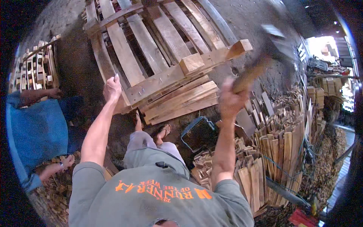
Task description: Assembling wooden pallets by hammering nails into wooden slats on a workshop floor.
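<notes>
A wooden pallet (166,41) of spaced slats lies in front of me, with blocks along its near board. At its near left corner my left hand (112,90) is closed, thumb uppermost, by the outer slat; whatever its fingers hold is hidden. Small nails (141,91) stick up from the near board, just right of that hand. My right hand (232,99) grips a hammer (254,72) by its wooden handle, raised to the right of the pallet. Motion smears the hammer's head.
Loose planks (181,100) are stacked under the pallet's near edge. A blue-framed object (196,128) sits by my feet. Bundled wood slats (278,151) stand at the right. Another person in blue (39,130) is close on my left, near a smaller pallet (39,68).
</notes>
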A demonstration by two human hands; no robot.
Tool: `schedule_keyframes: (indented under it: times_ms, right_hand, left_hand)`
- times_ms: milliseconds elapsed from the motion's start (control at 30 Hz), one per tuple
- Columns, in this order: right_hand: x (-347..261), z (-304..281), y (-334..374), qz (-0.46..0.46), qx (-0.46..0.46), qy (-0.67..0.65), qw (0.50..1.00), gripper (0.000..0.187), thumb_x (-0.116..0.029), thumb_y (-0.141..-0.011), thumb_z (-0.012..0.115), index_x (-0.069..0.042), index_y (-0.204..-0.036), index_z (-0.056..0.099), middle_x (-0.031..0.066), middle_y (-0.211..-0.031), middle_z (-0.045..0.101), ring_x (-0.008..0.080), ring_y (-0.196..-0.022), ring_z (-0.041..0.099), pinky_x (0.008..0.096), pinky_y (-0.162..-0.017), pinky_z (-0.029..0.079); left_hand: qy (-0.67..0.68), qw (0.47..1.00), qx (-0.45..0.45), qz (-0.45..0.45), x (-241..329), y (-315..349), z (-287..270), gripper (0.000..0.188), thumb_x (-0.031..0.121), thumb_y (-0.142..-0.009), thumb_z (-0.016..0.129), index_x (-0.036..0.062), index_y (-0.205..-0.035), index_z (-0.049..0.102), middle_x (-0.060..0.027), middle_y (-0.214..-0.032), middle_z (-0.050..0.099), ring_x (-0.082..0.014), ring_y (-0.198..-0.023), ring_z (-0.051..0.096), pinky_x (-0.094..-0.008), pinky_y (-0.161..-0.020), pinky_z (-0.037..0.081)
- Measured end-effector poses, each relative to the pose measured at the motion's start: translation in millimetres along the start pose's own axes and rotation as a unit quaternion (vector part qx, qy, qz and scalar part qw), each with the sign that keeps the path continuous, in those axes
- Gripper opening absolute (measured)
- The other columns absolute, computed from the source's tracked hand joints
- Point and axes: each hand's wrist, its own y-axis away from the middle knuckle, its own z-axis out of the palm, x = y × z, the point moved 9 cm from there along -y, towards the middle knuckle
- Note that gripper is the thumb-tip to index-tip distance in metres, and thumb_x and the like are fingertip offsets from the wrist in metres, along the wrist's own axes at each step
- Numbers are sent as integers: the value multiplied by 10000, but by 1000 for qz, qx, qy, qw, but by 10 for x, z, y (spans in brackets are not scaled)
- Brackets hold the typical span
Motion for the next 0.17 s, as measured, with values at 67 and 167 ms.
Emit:
schedule_keyframes:
  times_ms: [67,167]
  right_hand:
    - [71,-85,-355,9,18,-82,996,120,-89,-814,609,-24,-863,521,35,-705,557,117,-563,538,262,-527,438]
    - [261,-191,-524,69,100,54,991,143,-115,-834,597,-15,-899,518,37,-699,558,122,-561,537,261,-520,433]
  left_hand:
    - [-1,1000,16,-1,45,-7,12,507,498,-933,378,74,-982,651,-206,-991,651,-400,-948,614,-485,-788,475]
    - [-5,1000,22,-9,3,38,-17,522,521,-922,389,77,-1001,653,-213,-1012,646,-399,-967,610,-481,-805,474]
